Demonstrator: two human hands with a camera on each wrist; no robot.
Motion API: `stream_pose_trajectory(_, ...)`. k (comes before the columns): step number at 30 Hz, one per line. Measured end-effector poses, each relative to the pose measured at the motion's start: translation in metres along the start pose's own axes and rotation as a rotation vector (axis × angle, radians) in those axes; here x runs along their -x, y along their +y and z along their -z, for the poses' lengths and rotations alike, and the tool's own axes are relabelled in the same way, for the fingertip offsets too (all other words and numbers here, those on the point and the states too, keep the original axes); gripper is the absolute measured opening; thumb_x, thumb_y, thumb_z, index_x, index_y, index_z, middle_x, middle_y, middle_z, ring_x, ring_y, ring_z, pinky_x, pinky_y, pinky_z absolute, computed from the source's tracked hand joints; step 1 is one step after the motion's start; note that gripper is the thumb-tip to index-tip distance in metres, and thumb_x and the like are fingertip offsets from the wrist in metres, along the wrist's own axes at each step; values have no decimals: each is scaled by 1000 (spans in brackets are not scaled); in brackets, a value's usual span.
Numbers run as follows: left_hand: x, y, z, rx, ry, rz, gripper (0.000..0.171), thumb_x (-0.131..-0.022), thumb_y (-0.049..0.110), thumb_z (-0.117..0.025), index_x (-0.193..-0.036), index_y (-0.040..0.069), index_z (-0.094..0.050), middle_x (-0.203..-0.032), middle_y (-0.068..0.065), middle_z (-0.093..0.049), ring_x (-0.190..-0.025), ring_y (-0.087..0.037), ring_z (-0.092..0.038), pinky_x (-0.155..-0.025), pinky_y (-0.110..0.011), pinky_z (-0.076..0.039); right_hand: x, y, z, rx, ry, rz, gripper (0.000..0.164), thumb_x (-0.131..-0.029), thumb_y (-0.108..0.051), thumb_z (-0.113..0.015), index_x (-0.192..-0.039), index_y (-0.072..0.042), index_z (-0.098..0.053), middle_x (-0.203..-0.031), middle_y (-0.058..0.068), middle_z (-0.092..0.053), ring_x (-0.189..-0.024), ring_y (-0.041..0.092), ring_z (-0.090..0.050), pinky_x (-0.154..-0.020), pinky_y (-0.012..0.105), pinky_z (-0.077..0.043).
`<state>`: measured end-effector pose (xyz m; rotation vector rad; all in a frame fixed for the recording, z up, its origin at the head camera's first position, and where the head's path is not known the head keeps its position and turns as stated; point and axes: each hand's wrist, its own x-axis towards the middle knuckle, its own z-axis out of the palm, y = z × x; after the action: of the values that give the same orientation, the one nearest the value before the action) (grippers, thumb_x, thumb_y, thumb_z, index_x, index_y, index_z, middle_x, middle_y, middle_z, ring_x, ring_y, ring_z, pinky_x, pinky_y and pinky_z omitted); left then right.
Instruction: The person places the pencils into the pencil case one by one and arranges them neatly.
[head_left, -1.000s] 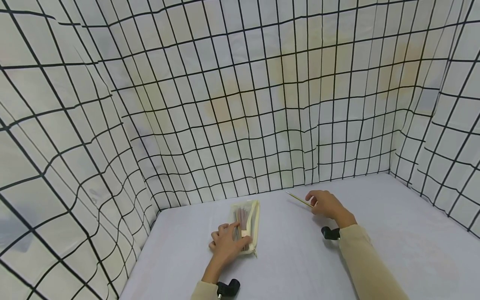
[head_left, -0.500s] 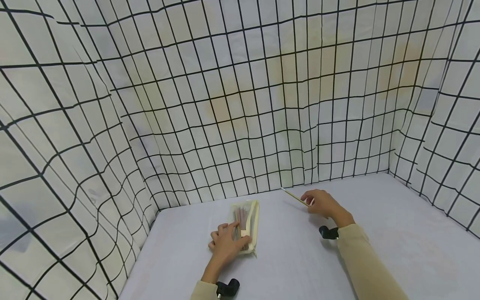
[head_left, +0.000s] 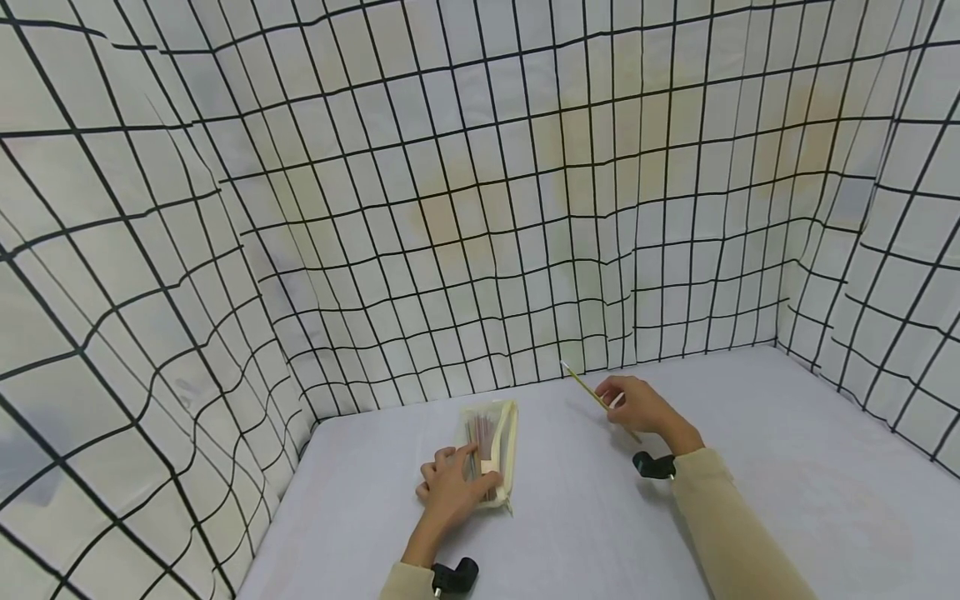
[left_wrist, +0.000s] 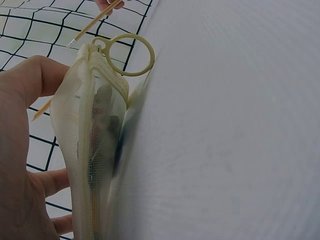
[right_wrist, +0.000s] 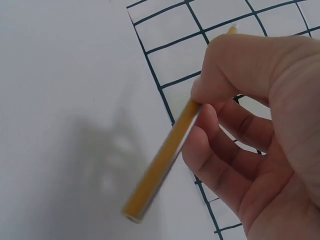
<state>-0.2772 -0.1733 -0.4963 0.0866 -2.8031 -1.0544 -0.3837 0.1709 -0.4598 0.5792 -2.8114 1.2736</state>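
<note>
On the white tabletop lies a pale yellow mesh pencil case (head_left: 508,454), with several pencils showing inside and a ring zipper pull (left_wrist: 131,75) in the left wrist view. My left hand (head_left: 450,487) rests on the case, thumb and fingers spread across its lower part. Beside those fingers an orange pointed tip (left_wrist: 41,111) sticks out; I cannot tell whether it is inside the case. To the right, my right hand (head_left: 641,406) pinches a yellow pencil (right_wrist: 162,162) between thumb and fingertips, above the table. Its pale tip points away to the upper left; its blunt end faces the right wrist camera.
White walls with a black grid (head_left: 465,208) stand behind the table and on both sides. The tabletop (head_left: 570,517) stretches between and around the hands. Each wrist carries a black camera mount (head_left: 456,575).
My right hand has shifted slightly left. The pencil has tilted, its pale tip rising and its back end now showing below the hand. My left hand and the pencil case stay in place.
</note>
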Motion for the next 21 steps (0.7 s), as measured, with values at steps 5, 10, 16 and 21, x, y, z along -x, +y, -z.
stream_pose_trajectory(5, 0, 0, 0, -2, 4, -4, 77, -77, 51, -75, -146, 21, -56, -151, -18, -39, -125, -42, -30, -88, -60, -23, -1, 1, -2, -81, -20, 19, 36, -81, 3, -68, -117, 1, -64, -101, 13, -68, -88, 20, -64, -72, 32, -54)
stream_pose_trajectory(10, 0, 0, 0, -10, 7, -6, 77, -77, 52, -74, -145, 22, -56, -150, -18, -40, -126, -43, -30, -87, -59, -23, -1, -1, -4, -183, -37, 27, 39, -81, 4, -66, -120, 6, -61, -100, 14, -66, -85, 20, -63, -71, 33, -55)
stream_pose_trajectory(16, 0, 1, 0, -10, 2, -3, 77, -77, 53, -74, -145, 22, -56, -150, -17, -40, -126, -42, -30, -86, -59, -23, -1, -7, -5, -278, -56, 37, 38, -84, 6, -62, -121, 7, -60, -104, 30, -64, -81, 20, -63, -72, 34, -57)
stream_pose_trajectory(21, 1, 2, 1, -8, 1, -3, 77, -76, 53, -74, -145, 23, -57, -150, -17, -40, -125, -42, -31, -86, -59, -24, 0, -10, -7, -326, -48, 32, 38, -85, 6, -61, -123, 8, -60, -109, 34, -61, -88, 27, -65, -74, 36, -59)
